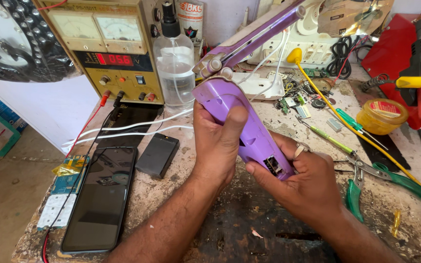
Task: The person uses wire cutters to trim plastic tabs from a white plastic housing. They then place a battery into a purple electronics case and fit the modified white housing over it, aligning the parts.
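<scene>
lamp: we've got the purple folding lamp up off the bench, base end tipped toward us so the little open port near its lower end faces the camera. Looks like that's why it's angled this way, easier to peer into.
left hand: wrapped round the lamp's body from the left, thumb pressed flat across the front, fingers closed behind it. This one does the holding, we reckon.
right hand: cupped under the lower end, fingers curled tight on it, thumb tip sitting right beside the port. There's a ring on one finger.
lamp arm: hinged part sticks up and away toward the back wall, so it stays clear of our hands.
pliers: green handles, lying just right of the right hand, within easy grab.
screwdriver: green, lying past the pliers, beside the yellow wire.
tin: yellow paste tin, further right, lid on.
phone: dark screen up, flat on the left of the bench, well apart from the lamp.
black box: small, next to the phone.
supply: bench power unit at the back left, red digits lit, leads trailing down.
bottle: clear, beside the supply, behind the lamp.
</scene>
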Tool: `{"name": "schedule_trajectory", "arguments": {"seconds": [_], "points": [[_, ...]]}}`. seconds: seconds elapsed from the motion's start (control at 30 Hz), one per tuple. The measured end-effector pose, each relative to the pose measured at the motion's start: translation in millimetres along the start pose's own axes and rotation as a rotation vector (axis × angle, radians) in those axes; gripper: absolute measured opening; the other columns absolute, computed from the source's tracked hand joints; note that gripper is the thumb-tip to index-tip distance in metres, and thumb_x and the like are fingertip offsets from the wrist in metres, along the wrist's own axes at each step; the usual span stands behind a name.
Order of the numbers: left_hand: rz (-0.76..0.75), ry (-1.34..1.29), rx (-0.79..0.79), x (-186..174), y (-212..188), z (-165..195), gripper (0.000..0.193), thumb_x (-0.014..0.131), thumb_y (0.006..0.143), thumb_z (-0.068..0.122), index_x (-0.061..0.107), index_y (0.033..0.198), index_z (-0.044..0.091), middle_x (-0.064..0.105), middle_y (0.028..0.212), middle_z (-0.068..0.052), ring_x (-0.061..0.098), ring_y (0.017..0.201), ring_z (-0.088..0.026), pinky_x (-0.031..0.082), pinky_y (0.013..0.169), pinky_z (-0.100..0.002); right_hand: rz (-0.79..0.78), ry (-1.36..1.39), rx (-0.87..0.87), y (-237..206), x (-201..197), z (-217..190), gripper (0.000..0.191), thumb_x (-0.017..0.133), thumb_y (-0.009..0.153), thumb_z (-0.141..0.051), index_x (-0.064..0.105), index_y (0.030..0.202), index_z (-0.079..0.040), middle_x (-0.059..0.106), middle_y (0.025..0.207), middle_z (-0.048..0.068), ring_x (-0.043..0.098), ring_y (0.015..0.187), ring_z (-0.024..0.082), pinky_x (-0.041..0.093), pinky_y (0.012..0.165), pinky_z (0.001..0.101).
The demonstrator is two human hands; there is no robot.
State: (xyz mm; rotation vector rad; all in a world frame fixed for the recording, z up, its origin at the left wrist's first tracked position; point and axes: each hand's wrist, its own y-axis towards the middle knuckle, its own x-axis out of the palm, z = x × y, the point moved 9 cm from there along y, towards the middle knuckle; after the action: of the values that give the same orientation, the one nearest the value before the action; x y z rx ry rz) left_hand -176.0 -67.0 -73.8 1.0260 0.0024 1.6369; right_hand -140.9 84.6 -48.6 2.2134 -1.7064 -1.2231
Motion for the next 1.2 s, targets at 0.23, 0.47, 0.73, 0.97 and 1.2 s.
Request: {"name": "schedule_trajectory", "arguments": {"seconds": [0.23, 0.47, 0.73, 0.97, 1.2], "points": [[0.146, 0.01, -0.094, -16, 11, 7, 0.047, 0.081, 0.083, 0.031, 0.052, 0.113, 0.01, 0.059, 0.094, -0.003, 0.057, 0.082, -0.011, 0.053, 0.071, -0.028, -0.192, 0.058, -0.317, -5, 8, -23, 0.093, 0.09, 0.073, -0.033, 0.048, 0.147, 0.003, 0.074, 0.123, 0.015, 0.069, 0.109, 0.015, 0.052, 0.092, 0.0301], [0.129, -0.083, 0.017, -26, 18, 26, 0.046, 0.081, 0.089, 0.037, 0.052, 0.114, 0.011, 0.051, 0.093, 0.001, 0.047, 0.08, -0.008, 0.042, 0.068, -0.026, 0.329, 0.304, 0.144, 10, -103, 60, 0.016, 0.073, 0.103, -0.012, 0.073, 0.116, -0.002, 0.074, 0.1, 0.012, 0.07, 0.084, 0.019, 0.059, 0.075, 0.0362], [0.175, -0.002, 0.039, -31, 23, 35, 0.044, 0.077, 0.09, 0.036, 0.051, 0.113, 0.01, 0.051, 0.093, 0.0, 0.048, 0.081, -0.009, 0.045, 0.07, -0.027, -0.338, -0.527, 0.429, 6, -33, 84, 0.03, 0.086, 0.08, -0.034, 0.082, 0.103, -0.016, 0.08, 0.085, 0.006, 0.074, 0.073, 0.017, 0.059, 0.072, 0.0337], [0.159, 0.028, 0.064, -25, 19, 34, 0.045, 0.077, 0.091, 0.034, 0.051, 0.117, 0.007, 0.055, 0.098, -0.002, 0.051, 0.085, -0.01, 0.048, 0.074, -0.028, -0.392, -0.519, 0.529, 2, -13, 79, 0.028, 0.082, 0.085, -0.033, 0.08, 0.106, -0.016, 0.082, 0.083, 0.006, 0.078, 0.073, 0.015, 0.06, 0.073, 0.0299], [0.163, 0.138, 0.26, -18, 12, 57, 0.05, 0.079, 0.093, 0.025, 0.046, 0.126, 0.006, 0.058, 0.106, -0.005, 0.057, 0.093, -0.012, 0.052, 0.083, -0.028, -0.005, 0.376, -0.006, -1, -27, 22, 0.018, 0.07, 0.093, -0.002, 0.07, 0.11, 0.001, 0.075, 0.106, 0.009, 0.072, 0.094, 0.011, 0.06, 0.08, 0.0252]]}}
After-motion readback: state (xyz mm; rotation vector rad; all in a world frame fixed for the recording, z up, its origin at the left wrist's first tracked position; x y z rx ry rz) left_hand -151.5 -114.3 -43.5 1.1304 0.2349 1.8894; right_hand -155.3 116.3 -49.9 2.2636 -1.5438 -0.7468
